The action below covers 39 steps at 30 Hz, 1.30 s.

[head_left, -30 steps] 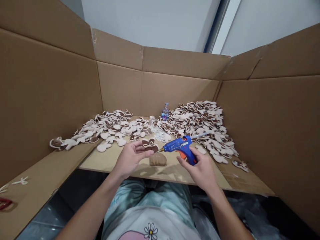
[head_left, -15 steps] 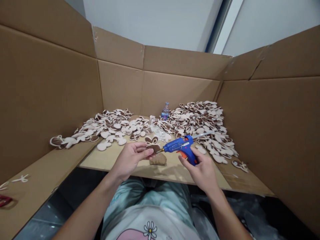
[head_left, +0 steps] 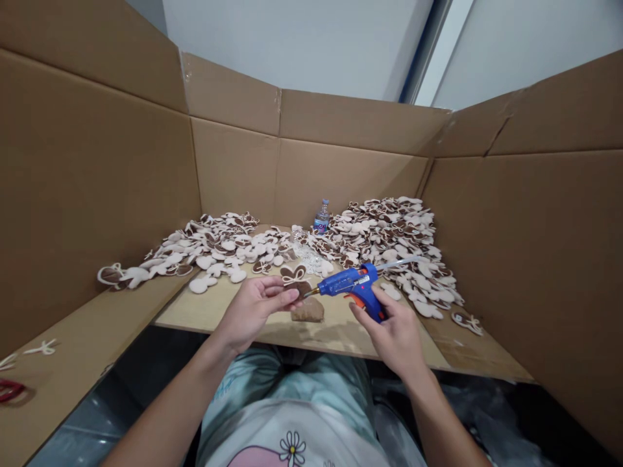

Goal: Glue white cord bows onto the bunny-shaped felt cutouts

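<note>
Between the thumb and fingers of my left hand (head_left: pixel 257 308) is a brown bunny-shaped felt piece (head_left: pixel 294 275) with a cream bow across it. My right hand (head_left: pixel 394 327) grips a blue glue gun (head_left: pixel 346 282) by its handle, fingers near the orange trigger. The gun's metal nozzle points left and meets the lower part of the bunny piece; whether it touches, I cannot tell. A clear glue stick (head_left: pixel 402 262) sticks out of the gun's back. Beneath the bunny piece, a small brown block (head_left: pixel 307 311) rests on the board (head_left: pixel 204 318).
Piles of brown and cream bunny pieces lie at the left (head_left: pixel 219 243) and right (head_left: pixel 389 227). A water bottle (head_left: pixel 322 217) stands between them at the back. Cardboard walls (head_left: pixel 350 168) enclose the work surface. Loose cream bows (head_left: pixel 43 347) and a red-handled tool (head_left: pixel 10 390) lie far left.
The glue gun and the bunny piece have shifted very slightly left. Both hands keep their holds, and the piles look the same.
</note>
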Each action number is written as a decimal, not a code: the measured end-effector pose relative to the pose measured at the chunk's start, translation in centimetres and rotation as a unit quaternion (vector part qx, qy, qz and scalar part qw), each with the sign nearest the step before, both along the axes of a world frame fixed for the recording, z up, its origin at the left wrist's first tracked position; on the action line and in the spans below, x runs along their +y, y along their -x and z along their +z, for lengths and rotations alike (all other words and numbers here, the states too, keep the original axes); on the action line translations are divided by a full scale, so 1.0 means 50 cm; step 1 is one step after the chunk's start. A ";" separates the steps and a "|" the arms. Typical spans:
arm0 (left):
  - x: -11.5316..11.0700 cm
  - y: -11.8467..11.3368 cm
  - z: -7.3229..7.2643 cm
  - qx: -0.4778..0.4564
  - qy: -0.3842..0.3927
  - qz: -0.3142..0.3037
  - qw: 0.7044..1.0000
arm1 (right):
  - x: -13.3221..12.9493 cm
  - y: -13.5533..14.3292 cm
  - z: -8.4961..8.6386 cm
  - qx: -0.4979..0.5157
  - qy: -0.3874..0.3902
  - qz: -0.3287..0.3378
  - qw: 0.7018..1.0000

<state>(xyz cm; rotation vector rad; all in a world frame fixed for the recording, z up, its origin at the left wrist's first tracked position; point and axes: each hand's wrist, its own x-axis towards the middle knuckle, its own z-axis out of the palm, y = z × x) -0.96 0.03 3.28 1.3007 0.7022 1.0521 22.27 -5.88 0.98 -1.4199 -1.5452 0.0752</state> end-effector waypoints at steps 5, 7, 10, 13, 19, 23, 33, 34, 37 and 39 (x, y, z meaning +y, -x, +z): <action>0.002 0.001 -0.002 -0.002 0.003 0.003 1.000 | -0.001 -0.002 -0.003 0.005 -0.003 -0.001 1.000; 0.002 0.001 -0.002 0.000 0.000 0.000 1.000 | -0.001 -0.002 -0.004 0.003 -0.009 0.001 1.000; 0.002 0.002 -0.001 -0.003 -0.001 -0.003 1.000 | -0.001 -0.002 -0.004 0.007 -0.009 0.003 1.000; 0.002 0.002 0.000 -0.006 -0.002 -0.005 1.000 | 0.000 -0.003 -0.002 0.011 -0.004 0.003 1.000; 0.002 0.003 0.001 0.001 -0.007 -0.005 1.000 | 0.002 -0.006 -0.005 0.010 -0.001 -0.008 1.000; 0.001 0.004 0.004 0.008 -0.008 0.002 1.000 | 0.003 -0.010 -0.007 0.012 0.023 -0.025 0.999; 0.030 0.013 -0.007 0.041 -0.007 0.037 0.998 | 0.070 -0.054 -0.040 -0.050 0.275 -0.044 0.959; 0.036 0.014 -0.009 0.036 -0.004 0.042 0.998 | 0.078 -0.055 -0.051 -0.053 0.298 -0.054 0.952; 0.050 0.020 -0.010 0.016 -0.004 0.059 0.998 | 0.092 -0.053 -0.079 -0.067 0.323 -0.079 0.941; 0.054 0.024 -0.008 0.008 -0.006 0.074 0.997 | 0.095 -0.052 -0.088 -0.082 0.328 -0.093 0.936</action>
